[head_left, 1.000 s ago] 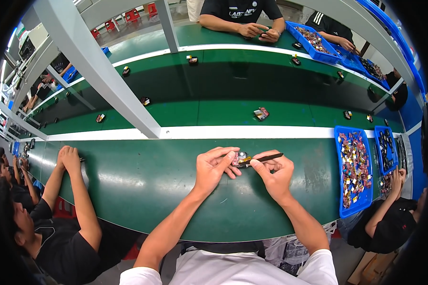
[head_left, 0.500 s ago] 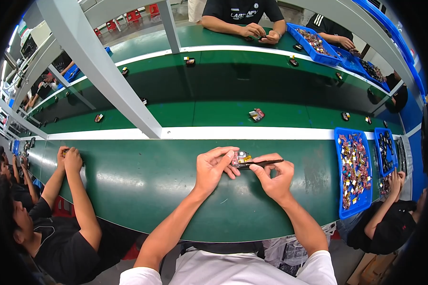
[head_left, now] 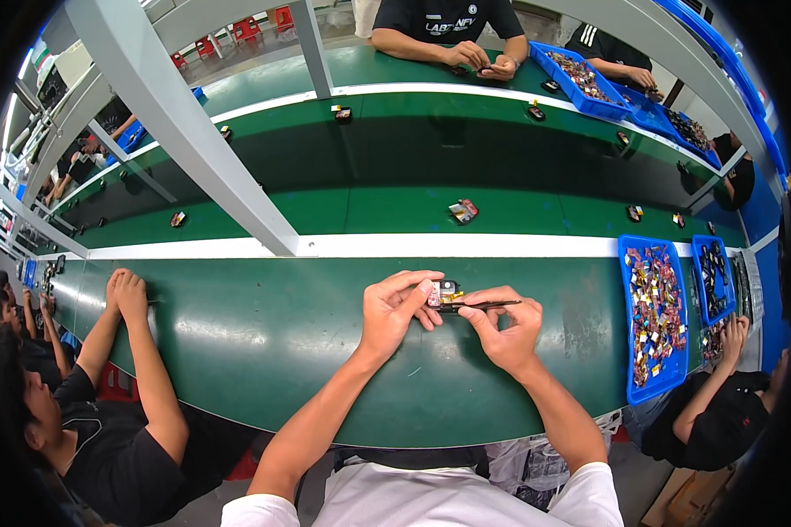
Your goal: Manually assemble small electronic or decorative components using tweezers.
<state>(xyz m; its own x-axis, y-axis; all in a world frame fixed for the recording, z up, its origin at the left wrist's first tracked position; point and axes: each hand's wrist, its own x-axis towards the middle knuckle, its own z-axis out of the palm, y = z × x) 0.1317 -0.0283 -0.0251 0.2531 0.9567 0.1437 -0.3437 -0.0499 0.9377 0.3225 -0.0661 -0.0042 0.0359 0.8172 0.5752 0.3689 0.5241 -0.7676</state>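
Note:
Above the green worktop, my left hand pinches a small black electronic housing between thumb and fingers. Pinkish and yellow parts show inside it, too small to make out fully. My right hand is closed on slim black tweezers, held almost level. Their tip reaches the lower right edge of the housing, by a yellow piece; whether it grips anything cannot be seen. Both hands are close together over the middle of the worktop.
A blue tray of small wired parts stands at the right, beside a smaller blue tray with black pieces. Past a white rail, a green conveyor carries several small devices, one a housing. A grey post slants across. Co-workers sit on both sides and opposite.
The devices on the conveyor have shifted slightly left. My tweezers have turned and look thinner, with the right hand slightly left; the left hand stays in place. The left co-worker's hands have moved slightly.

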